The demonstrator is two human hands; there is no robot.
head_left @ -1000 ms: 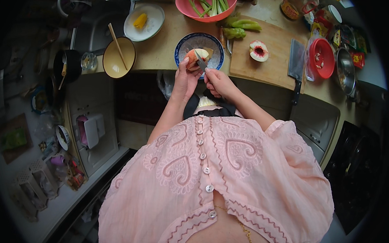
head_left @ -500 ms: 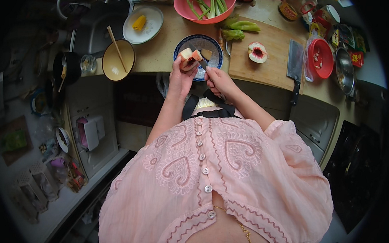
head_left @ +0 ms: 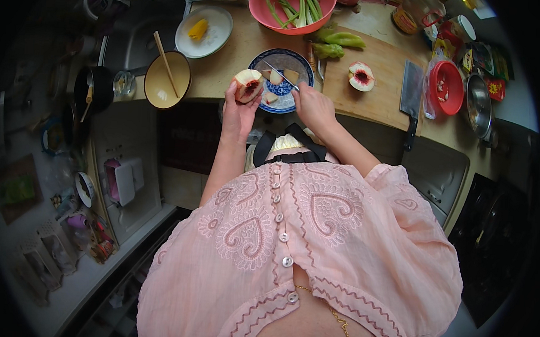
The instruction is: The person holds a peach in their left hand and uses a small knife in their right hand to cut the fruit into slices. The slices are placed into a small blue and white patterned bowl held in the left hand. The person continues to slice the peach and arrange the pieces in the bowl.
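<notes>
My left hand (head_left: 238,115) is closed around a peeled peach half (head_left: 248,87), its red hollow turned up, beside a blue-and-white plate (head_left: 287,52). In my right hand (head_left: 316,108) is the handle of a small knife (head_left: 281,75), whose blade points up and left over the plate. The blade is apart from the peach in my left hand. Several pale peach pieces (head_left: 276,78) lie on the plate. Another peach half (head_left: 361,77), cut face up, rests on the wooden cutting board (head_left: 378,104) to the right.
A cleaver (head_left: 411,87) lies at the board's right side, its handle past the counter edge. Green peppers (head_left: 344,39) lie behind, near a pink bowl (head_left: 279,26) of green stalks. Left are a cream bowl (head_left: 155,89) with chopsticks and a white plate (head_left: 215,42); right, a red basket (head_left: 450,104).
The peach wedge at the knife has come off, and a piece now shows on the plate. My hands have moved apart, the left going left with its peach half and the right going right.
</notes>
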